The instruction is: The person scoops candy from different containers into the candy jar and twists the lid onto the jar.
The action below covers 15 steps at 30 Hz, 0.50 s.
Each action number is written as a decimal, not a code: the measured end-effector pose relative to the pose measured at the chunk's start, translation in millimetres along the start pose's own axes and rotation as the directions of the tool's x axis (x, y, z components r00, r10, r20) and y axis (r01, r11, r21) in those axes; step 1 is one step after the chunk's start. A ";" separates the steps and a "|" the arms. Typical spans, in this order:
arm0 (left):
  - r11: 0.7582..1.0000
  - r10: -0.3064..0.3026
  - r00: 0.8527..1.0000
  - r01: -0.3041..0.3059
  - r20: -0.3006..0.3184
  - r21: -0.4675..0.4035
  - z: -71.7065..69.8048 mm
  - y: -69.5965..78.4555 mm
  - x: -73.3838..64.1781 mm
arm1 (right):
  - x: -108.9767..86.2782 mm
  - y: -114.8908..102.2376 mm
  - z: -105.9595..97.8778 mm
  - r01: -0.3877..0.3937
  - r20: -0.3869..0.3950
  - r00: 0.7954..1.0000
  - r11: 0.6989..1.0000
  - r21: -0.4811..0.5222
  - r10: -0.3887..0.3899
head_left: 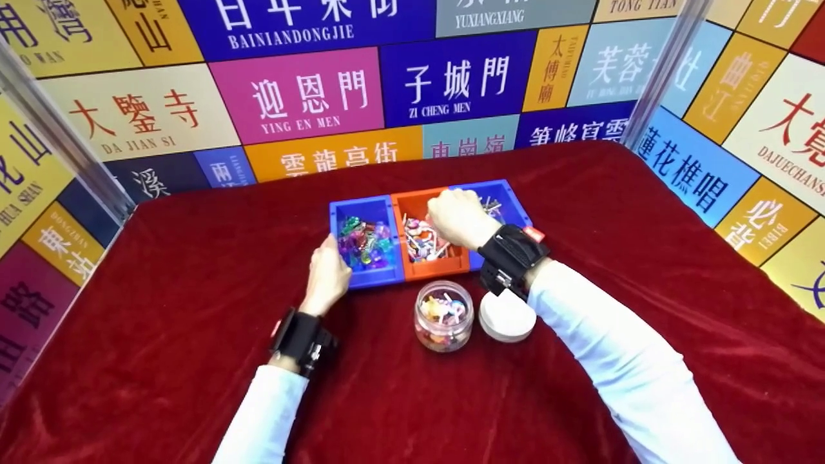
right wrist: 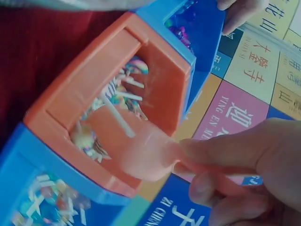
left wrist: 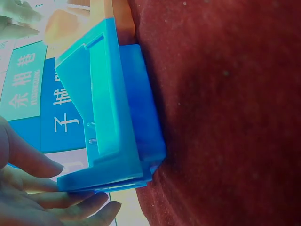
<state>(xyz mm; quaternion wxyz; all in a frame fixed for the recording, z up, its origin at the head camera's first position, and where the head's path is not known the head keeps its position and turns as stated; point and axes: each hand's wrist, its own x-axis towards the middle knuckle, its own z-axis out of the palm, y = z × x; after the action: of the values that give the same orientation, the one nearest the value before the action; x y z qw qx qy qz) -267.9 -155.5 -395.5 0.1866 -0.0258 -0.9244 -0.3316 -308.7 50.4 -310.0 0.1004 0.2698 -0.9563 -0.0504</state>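
Pale sleeves [head_left: 625, 348] stretch over a table [head_left: 387, 412] draped in dark red. Between them stand a clear jar [head_left: 443, 328] of small colourful pieces and, just beside it, a white lid [head_left: 508, 317]. Farther on, the left hand [head_left: 327, 274] grips the wall of the left blue bin [head_left: 374, 279]; the right hand [head_left: 461, 216] pinches a pink scoop [right wrist: 146, 155] over the orange bin [head_left: 445, 267]. Lettered panels [head_left: 296, 96] stand behind.

- Orange rectangular plastic bin [head_left: 445, 267]: top obstructed by right hand [head_left: 461, 216], translucent pink plastic scoop [right wrist: 146, 153].
- Left of it: blue plastic bin [head_left: 377, 278], left hand [head_left: 327, 274] at rim.
- Near side: clear round jar [head_left: 445, 343], white round lid [head_left: 507, 316].
- Well left: free passage over red cloth [head_left: 161, 309].
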 end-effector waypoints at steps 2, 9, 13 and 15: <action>1.000 -0.008 1.000 0.008 0.003 -0.004 -0.5 0.5 0.3 | -0.9 -2.5 -0.3 0.059 -0.029 0.998 0.997 -0.055 -0.061; 1.000 -0.011 1.000 0.011 -0.001 -0.009 0.4 0.2 0.7 | 2.9 -13.0 1.9 0.162 -0.010 0.986 0.974 -0.160 -0.166; 1.000 0.002 1.000 -0.002 -0.015 -0.004 1.5 0.0 -0.5 | 3.9 -13.1 7.9 0.176 -0.013 0.983 0.970 -0.165 -0.181; 1.000 -0.001 1.000 0.001 -0.009 -0.002 1.6 0.2 -0.5 | 3.1 -12.0 10.7 0.179 -0.010 0.983 0.970 -0.166 -0.183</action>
<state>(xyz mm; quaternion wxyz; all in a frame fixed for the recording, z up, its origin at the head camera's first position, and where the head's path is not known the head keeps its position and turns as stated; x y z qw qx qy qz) -267.9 -154.3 -396.6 0.1907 -0.0238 -0.9232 -0.3329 -307.5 39.0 -321.8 0.1293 0.3475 -0.9189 -0.1346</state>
